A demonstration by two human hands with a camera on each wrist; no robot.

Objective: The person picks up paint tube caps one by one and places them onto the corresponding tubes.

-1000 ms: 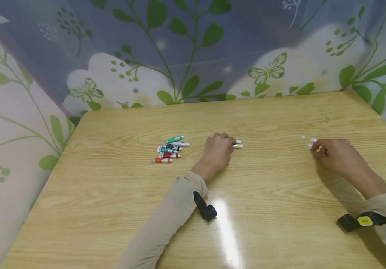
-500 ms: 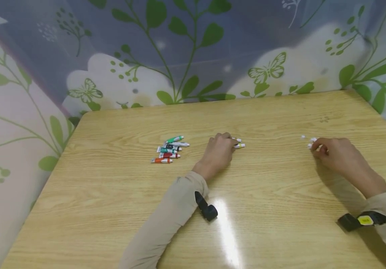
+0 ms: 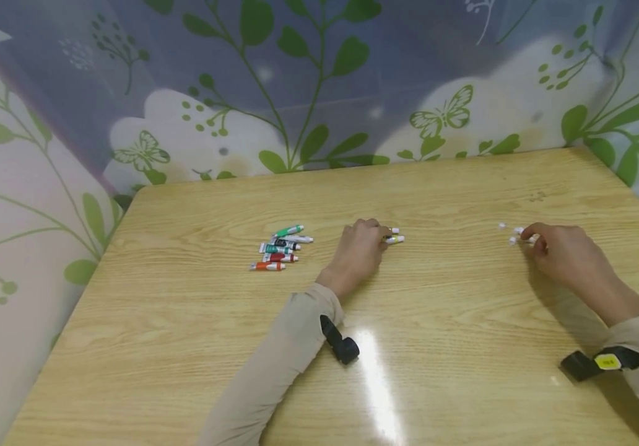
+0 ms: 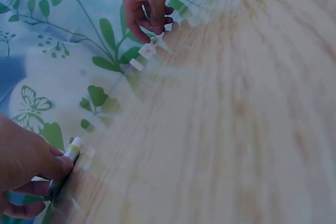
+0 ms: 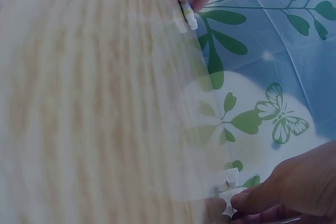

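My left hand [image 3: 357,251] rests at mid-table with fingers curled over two small paint tubes. White caps and yellow bands stick out past the fingertips, one being the nearer tube [image 3: 394,240]. In the left wrist view, thumb and fingers pinch a yellow-banded paint tube [image 4: 72,150]; its rear end is hidden by the hand. To the right, my right hand [image 3: 567,254] pinches a small white piece [image 5: 228,199] between thumb and curled fingers, largely covered by them. Other little white pieces [image 3: 512,240] lie just left of its fingertips, too small to identify.
Several paint tubes [image 3: 280,249] in green, white, black, teal, red and orange lie in a loose pile left of my left hand. The wooden table [image 3: 186,347] ends at a patterned backdrop [image 3: 325,93]. A camera [image 3: 347,351] is strapped to each wrist.
My right hand has drawn slightly right, with whitish material now showing by its fingertips. The left hand stays nearly in place; the tubes under it have shifted slightly.
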